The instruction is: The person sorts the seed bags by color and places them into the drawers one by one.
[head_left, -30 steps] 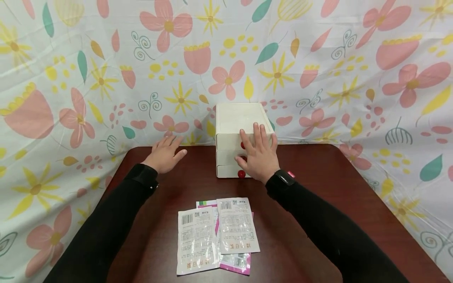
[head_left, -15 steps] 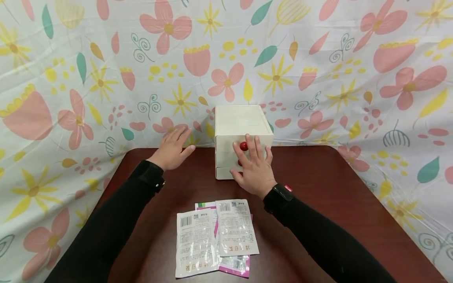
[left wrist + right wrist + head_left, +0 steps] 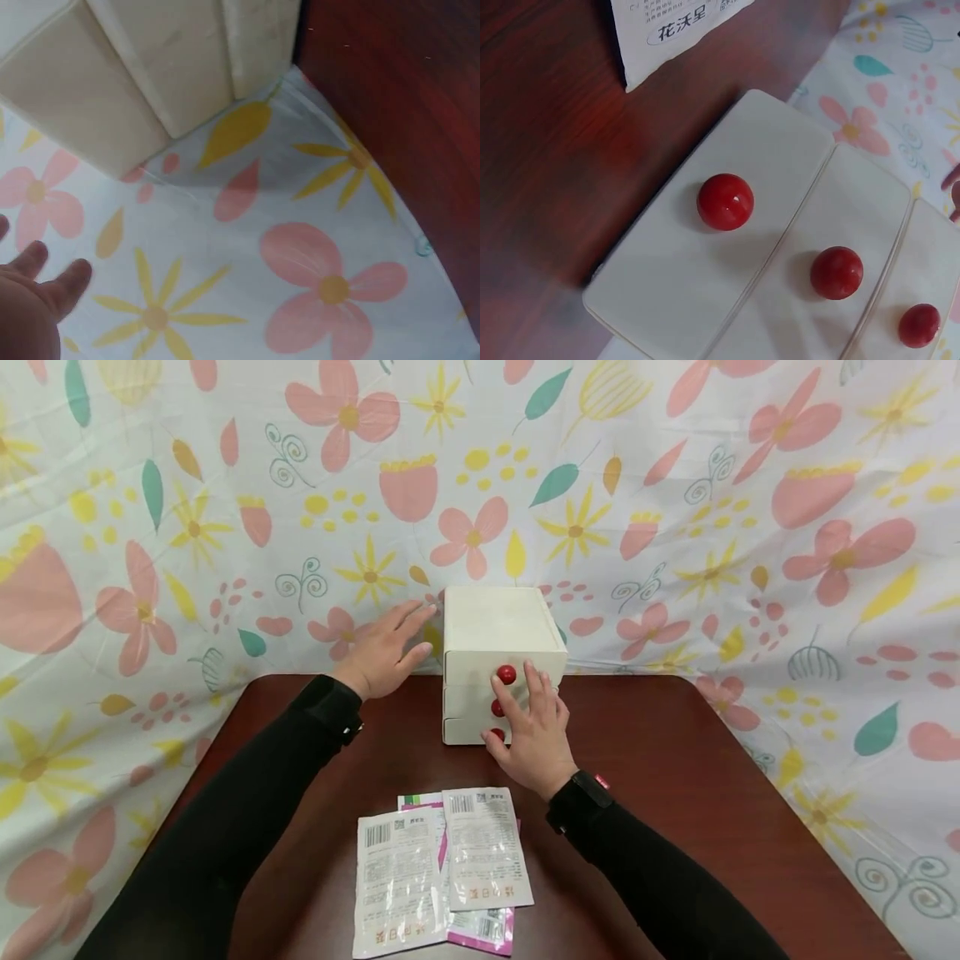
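White three-drawer box [image 3: 495,618] stands at the far side of the table [image 3: 637,760], against the floral cloth [image 3: 637,485], knobs facing the person. Right hand [image 3: 536,739]: fingers spread, released, in front of the drawers [image 3: 847,202]; can't tell if any tip touches a front, but the wrist view shows no finger on the red knobs [image 3: 506,674]. Left hand [image 3: 382,656]: fingers extended, holding nothing, just beside the box's left side, no contact visible. Step reads to me as setting up on the box. To do it well: lay the left palm flat on the side as a brace, pinch one knob centrally, pull straight and slow, keep other fingers off neighbouring knobs. Light box, probably, so it may slide unbraced. Counts: 1 box, 3 drawers, all look closed, 3 knobs, 2 hands; packets: 2 white ones [image 3: 487,852] on top, at least 1 pink-edged packet [image 3: 483,931] beneath, exact number hidden.
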